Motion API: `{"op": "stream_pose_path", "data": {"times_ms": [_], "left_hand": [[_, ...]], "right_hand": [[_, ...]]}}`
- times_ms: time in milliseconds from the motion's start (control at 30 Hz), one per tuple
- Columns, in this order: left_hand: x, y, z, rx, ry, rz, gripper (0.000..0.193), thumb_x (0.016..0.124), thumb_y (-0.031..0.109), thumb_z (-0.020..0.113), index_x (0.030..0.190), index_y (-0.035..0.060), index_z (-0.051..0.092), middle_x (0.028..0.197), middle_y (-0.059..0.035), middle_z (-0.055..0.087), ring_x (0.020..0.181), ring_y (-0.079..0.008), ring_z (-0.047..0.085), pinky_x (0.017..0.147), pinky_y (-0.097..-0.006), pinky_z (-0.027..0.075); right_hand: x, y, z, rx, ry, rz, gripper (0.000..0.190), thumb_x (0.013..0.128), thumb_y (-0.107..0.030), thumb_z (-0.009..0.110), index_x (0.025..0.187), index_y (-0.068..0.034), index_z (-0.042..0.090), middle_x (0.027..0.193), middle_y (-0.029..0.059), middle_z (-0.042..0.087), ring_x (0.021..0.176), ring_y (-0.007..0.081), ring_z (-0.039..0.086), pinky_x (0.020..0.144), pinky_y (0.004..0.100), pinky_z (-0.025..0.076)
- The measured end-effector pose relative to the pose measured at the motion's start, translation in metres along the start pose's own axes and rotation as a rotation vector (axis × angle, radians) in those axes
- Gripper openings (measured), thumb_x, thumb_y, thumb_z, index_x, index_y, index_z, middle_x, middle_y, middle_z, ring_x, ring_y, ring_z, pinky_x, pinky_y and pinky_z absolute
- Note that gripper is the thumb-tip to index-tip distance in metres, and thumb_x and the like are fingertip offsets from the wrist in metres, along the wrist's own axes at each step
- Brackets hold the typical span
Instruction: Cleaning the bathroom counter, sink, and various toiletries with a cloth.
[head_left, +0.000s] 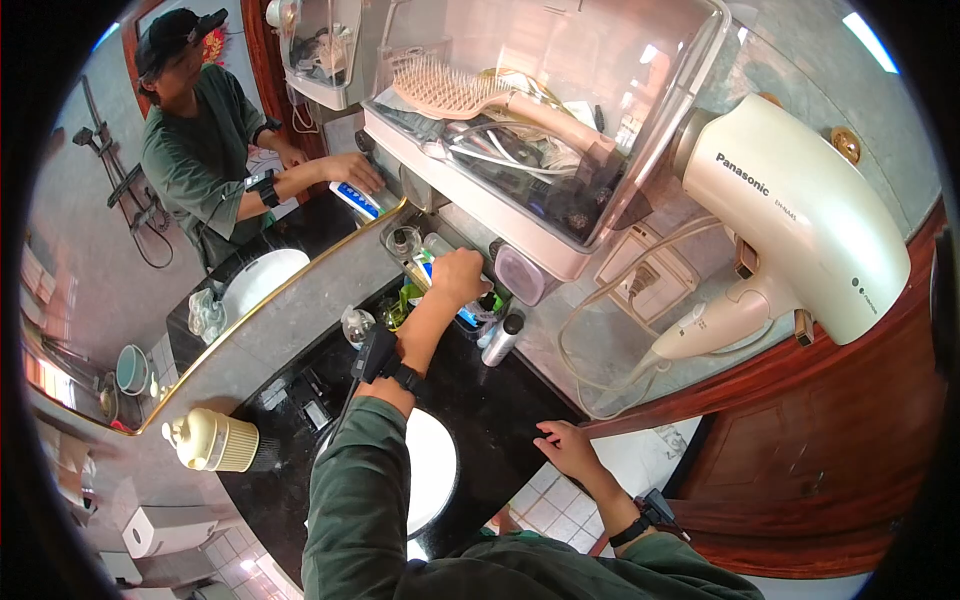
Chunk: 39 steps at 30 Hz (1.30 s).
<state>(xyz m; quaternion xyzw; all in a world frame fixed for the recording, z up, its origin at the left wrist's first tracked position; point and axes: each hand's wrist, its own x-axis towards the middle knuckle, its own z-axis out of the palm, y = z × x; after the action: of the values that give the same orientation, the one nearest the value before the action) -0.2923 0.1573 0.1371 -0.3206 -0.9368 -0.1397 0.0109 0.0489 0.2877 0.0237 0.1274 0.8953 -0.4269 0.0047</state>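
Note:
My left hand (456, 277) reaches into a crowd of toiletries at the counter's back corner. Its fingertips are hidden, so a grip cannot be made out. A blue and white carton or tube (424, 267) shows beside the hand, and the mirror shows the reflected hand over it. Just right of the wrist stands a silver bottle with a black cap (502, 340). A clear pump bottle (357, 327) and a yellow-green bottle (394, 313) are on its left. My right hand (568, 448) hovers by the counter's right edge, fingers apart, holding nothing.
Overhead hangs a clear-lidded wall box (480, 195) with a hairbrush (442, 88) inside. A Panasonic hair dryer (795, 217) hangs right, its cord looping down from a wall socket (646, 271). A white basin (435, 472) sits in the black counter (499, 435); a cream ribbed container (217, 442) stands left.

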Motion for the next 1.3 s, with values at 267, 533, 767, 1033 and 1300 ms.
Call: {"op": "stream_pose_path", "data": {"times_ms": [267, 533, 767, 1033, 1300], "left_hand": [[0.002, -0.022, -0.020, -0.236, 0.173, -0.005, 0.034, 0.082, 0.033, 0.065, 0.108, 0.0117, 0.071, 0.096, -0.0178, 0.070, 0.089, -0.0366, 0.068, 0.079, -0.0461, 0.054], [0.016, -0.057, 0.001, -1.242, 0.178, -0.046, 0.036, 0.091, 0.011, 0.063, 0.125, -0.0020, 0.057, 0.105, -0.0054, 0.065, 0.080, -0.0123, 0.065, 0.072, -0.0264, 0.053], [-0.001, -0.061, -0.008, -1.107, 0.570, -0.031, 0.040, 0.085, -0.001, 0.065, 0.125, 0.0006, 0.058, 0.085, -0.0055, 0.069, 0.067, -0.0084, 0.063, 0.060, -0.0239, 0.050], [-0.092, -0.069, -0.044, -1.195, 0.921, -0.042, 0.039, 0.086, 0.004, 0.071, 0.122, -0.0011, 0.057, 0.088, -0.0030, 0.066, 0.067, -0.0057, 0.058, 0.059, -0.0215, 0.048], [-0.144, -0.081, 0.074, -0.663, 0.529, -0.290, 0.041, 0.076, 0.014, 0.080, 0.113, 0.0033, 0.066, 0.089, -0.0107, 0.071, 0.065, -0.0161, 0.065, 0.061, -0.0301, 0.051]], "right_hand": [[-0.002, 0.004, 0.002, -0.001, 0.004, 0.002, 0.034, 0.085, -0.023, 0.070, 0.113, -0.004, 0.065, 0.103, 0.0147, 0.067, 0.085, 0.0264, 0.068, 0.075, 0.0356, 0.054], [-0.003, 0.008, 0.013, 0.047, -0.010, 0.007, 0.033, 0.085, -0.022, 0.071, 0.113, -0.003, 0.065, 0.103, 0.0158, 0.067, 0.084, 0.0267, 0.068, 0.074, 0.0354, 0.054], [-0.001, 0.006, 0.022, 0.050, -0.035, -0.001, 0.034, 0.085, -0.022, 0.071, 0.113, -0.003, 0.065, 0.103, 0.0167, 0.067, 0.084, 0.0272, 0.069, 0.074, 0.0356, 0.054], [0.000, 0.005, 0.034, 0.005, -0.087, -0.004, 0.035, 0.085, -0.022, 0.070, 0.113, -0.003, 0.065, 0.106, 0.0165, 0.067, 0.084, 0.0274, 0.068, 0.075, 0.0354, 0.054], [0.001, -0.008, 0.052, -0.005, -0.173, 0.020, 0.036, 0.085, -0.024, 0.070, 0.115, -0.004, 0.065, 0.107, 0.0153, 0.067, 0.086, 0.0263, 0.068, 0.078, 0.0354, 0.054]]}}
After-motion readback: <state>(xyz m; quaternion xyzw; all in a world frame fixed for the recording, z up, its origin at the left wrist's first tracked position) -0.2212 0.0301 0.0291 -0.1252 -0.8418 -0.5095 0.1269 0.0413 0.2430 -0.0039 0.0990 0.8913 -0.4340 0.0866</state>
